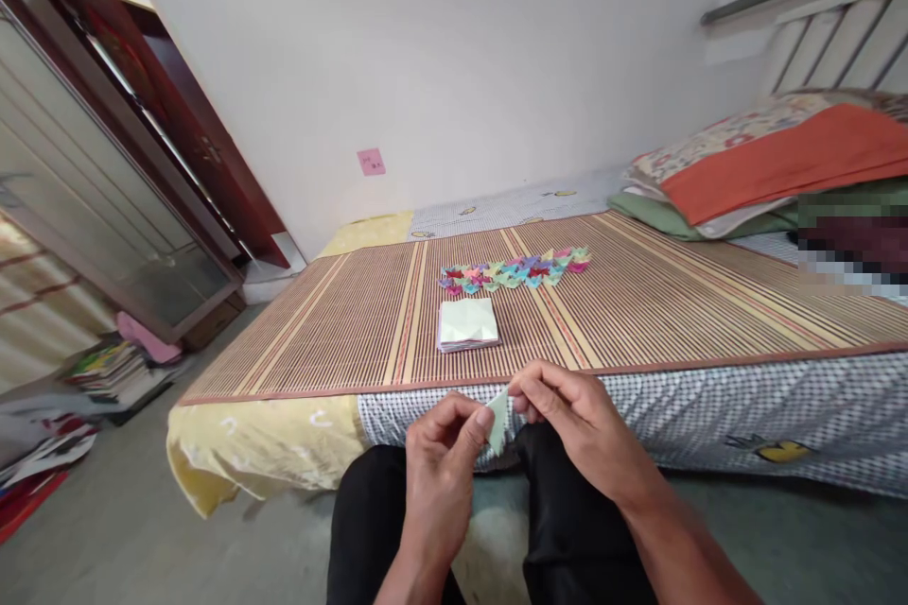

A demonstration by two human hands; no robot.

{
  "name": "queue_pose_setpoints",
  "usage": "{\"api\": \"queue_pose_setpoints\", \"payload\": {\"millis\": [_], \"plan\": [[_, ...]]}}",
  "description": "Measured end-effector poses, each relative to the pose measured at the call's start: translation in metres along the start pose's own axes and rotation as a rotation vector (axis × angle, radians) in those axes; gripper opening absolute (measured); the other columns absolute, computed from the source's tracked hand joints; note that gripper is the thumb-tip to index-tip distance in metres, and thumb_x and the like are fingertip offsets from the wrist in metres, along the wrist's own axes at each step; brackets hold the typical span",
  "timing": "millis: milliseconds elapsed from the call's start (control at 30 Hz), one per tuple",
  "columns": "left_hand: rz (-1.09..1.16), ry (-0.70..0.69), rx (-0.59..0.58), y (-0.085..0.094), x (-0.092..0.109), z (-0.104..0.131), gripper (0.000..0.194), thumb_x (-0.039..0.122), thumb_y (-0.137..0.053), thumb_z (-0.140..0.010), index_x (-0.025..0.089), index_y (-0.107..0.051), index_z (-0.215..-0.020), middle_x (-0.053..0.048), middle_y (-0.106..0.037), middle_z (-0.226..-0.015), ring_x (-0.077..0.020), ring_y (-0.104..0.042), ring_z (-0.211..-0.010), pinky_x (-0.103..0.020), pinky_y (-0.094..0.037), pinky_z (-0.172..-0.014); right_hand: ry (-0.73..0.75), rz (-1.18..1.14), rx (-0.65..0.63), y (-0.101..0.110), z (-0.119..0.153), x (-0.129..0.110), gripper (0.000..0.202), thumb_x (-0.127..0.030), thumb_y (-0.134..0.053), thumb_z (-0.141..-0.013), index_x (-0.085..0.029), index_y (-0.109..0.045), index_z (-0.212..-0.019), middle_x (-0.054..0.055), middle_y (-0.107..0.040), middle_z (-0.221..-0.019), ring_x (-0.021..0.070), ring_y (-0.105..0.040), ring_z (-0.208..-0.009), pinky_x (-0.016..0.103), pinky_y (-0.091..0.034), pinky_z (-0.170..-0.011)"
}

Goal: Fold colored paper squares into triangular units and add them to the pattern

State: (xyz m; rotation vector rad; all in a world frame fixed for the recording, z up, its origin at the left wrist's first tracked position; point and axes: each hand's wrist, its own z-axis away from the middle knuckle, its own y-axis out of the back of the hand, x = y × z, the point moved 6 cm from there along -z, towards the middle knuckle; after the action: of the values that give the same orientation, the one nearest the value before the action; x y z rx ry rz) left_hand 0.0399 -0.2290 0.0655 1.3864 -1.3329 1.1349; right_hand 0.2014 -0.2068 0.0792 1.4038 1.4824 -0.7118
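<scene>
Between my two hands is a small piece of pale green folded paper (pixel 499 421), pointed at the top, held just in front of the bed's edge. My left hand (pixel 448 449) pinches its left side between thumb and fingers. At its upper right corner, the fingertips of my right hand (pixel 567 406) are closed on the paper. Beyond my hands, a stack of square paper sheets (pixel 468 323) lies on the mat, a creased pale one on top. Several small folded paper pieces (pixel 515 271) in many colours stand in rows behind the stack.
A striped bamboo mat (pixel 340 321) covers the bed, over a checked and yellow sheet (pixel 270 440). Folded bedding with an orange cloth (pixel 780 165) is piled at the right. A pink note (pixel 370 162) is on the wall. Magazines (pixel 117 369) sit on the floor at left.
</scene>
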Motion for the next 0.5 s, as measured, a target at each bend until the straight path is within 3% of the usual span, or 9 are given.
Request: {"api": "queue_pose_setpoints", "payload": {"millis": [133, 267, 367, 500], "plan": [[-0.091, -0.041, 0.070, -0.001, 0.004, 0.003, 0.035, 0.044, -0.070, -0.092, 0.018, -0.065, -0.069, 0.002, -0.050, -0.063, -0.0131, -0.042, -0.063, -0.025, -0.035, -0.061, 0.087, 0.094, 0.047, -0.006, 0.001, -0.010, 0.022, -0.032, -0.057, -0.103, -0.021, -0.061, -0.084, -0.001, -0.060, -0.076, 0.0151, -0.055, -0.070, 0.026, -0.043, -0.066], [-0.207, -0.045, -0.045, -0.009, 0.009, 0.003, 0.040, 0.044, -0.065, -0.095, 0.018, -0.063, -0.065, 0.001, -0.053, -0.061, -0.0141, -0.048, -0.060, -0.026, -0.037, -0.060, 0.154, 0.144, 0.074, -0.006, 0.001, -0.017, 0.025, -0.027, -0.051, -0.103, -0.021, -0.056, -0.079, -0.002, -0.056, -0.074, 0.0148, -0.053, -0.068, 0.026, -0.041, -0.065], [-0.310, -0.096, -0.133, -0.017, 0.014, 0.004, 0.041, 0.041, -0.061, -0.098, 0.018, -0.064, -0.064, -0.001, -0.058, -0.061, -0.0157, -0.054, -0.062, -0.027, -0.038, -0.062, 0.094, 0.097, 0.081, -0.004, 0.001, -0.010, 0.030, -0.029, -0.048, -0.103, -0.021, -0.050, -0.074, -0.003, -0.049, -0.069, 0.0141, -0.047, -0.064, 0.026, -0.038, -0.061], [-0.313, -0.102, -0.103, -0.018, 0.014, 0.002, 0.043, 0.043, -0.061, -0.097, 0.019, -0.063, -0.062, -0.002, -0.058, -0.059, -0.0161, -0.052, -0.059, -0.027, -0.036, -0.059, -0.020, -0.017, 0.101, 0.000, -0.001, 0.000, 0.041, -0.040, -0.046, -0.106, -0.022, -0.045, -0.069, -0.004, -0.041, -0.063, 0.0138, -0.042, -0.059, 0.027, -0.036, -0.056]]}}
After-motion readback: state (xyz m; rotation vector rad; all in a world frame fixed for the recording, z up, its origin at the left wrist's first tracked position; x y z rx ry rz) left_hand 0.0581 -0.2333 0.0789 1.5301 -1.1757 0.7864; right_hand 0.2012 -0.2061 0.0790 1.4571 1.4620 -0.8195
